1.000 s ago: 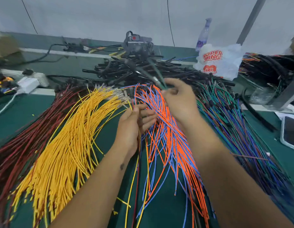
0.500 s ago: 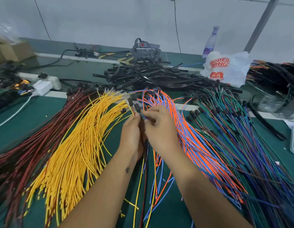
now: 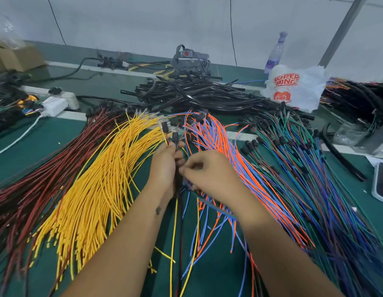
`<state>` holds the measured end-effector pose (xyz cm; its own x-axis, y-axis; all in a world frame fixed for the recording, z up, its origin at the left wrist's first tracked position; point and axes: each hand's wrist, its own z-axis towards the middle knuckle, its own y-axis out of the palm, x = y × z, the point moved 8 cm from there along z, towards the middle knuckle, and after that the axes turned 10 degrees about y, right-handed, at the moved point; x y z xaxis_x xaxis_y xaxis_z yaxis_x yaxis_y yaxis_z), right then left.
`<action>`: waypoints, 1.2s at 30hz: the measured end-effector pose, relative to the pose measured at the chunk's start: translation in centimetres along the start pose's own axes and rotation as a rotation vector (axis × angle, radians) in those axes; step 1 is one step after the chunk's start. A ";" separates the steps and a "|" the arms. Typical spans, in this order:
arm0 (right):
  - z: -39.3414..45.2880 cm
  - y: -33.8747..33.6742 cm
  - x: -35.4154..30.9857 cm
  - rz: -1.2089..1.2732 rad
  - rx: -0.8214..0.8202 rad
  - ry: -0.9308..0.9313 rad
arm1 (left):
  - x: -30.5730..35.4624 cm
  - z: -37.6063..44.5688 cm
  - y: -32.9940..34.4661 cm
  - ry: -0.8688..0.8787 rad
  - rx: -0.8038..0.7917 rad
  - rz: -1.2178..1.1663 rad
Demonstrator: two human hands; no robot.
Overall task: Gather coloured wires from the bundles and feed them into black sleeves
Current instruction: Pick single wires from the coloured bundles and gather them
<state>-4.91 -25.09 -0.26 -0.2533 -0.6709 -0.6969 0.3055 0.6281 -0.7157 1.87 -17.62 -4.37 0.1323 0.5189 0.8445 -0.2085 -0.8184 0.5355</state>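
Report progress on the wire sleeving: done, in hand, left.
Done: sleeved harnesses seem piled far right. In hand: the left hand grips a small gathered set of wires; the right hand pinches at it. Left: big red, yellow, orange-blue and green-blue bundles, plus the black sleeves.

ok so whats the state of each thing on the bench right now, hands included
left hand: grips a small gathered set of wires upright, connectors above the fingers
right hand: pinches wires beside the left hand
yellow wire bundle: fanned flat on the mat
dark red wire bundle: fanned flat
orange and blue wire bundle: spread flat
green and blue wire bundle: spread flat
black sleeves: loose heap, untouched
plastic bag: crumpled, upright
bottle: upright
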 end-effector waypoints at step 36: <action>3.8 -5.7 6.1 0.128 0.359 0.228 | -0.9 1.1 -0.9 -0.306 -0.069 -0.813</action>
<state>-4.71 -34.25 -0.22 -0.3759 -0.4673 -0.8002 0.6368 0.4971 -0.5894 2.99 -17.62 -5.62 0.5184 0.8384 0.1681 0.0073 -0.2010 0.9796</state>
